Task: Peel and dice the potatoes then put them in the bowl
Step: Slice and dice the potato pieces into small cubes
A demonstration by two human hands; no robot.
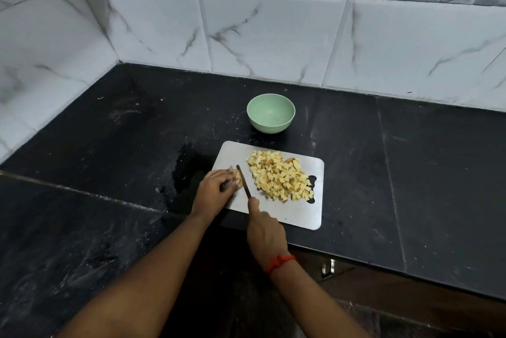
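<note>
You had a metal cutting board (295, 217) lying on the black counter (410, 173), its near edge close to the counter's front. Your left hand (216, 187) was curled down over a piece of potato (237, 177) at the board's left end, fingers closed on it and covering most of it, so only a pale yellow bit showed at your fingertips. Your right hand (264, 231) was wrapped shut around the handle of a knife (243, 181), index finger stretched forward along the top; the handle itself was hidden inside your fist. The dark blade pointed away from you and ran just beside the right side of the potato piece, touching or nearly touching it; you could not tell from this angle whether the edge had entered the flesh. A heap of diced potato (282, 176) covered the middle and right of the board, some cubes with brown skin on them, a few spilling over the board's handle cutout (313, 200) at its right edge. The heap stood apart from the knife, with bare metal between. A pale green bowl (271, 113) sat on the counter just beyond the board's far edge, with no potato visible in it. A red thread (279, 262) circled your right wrist.
</note>
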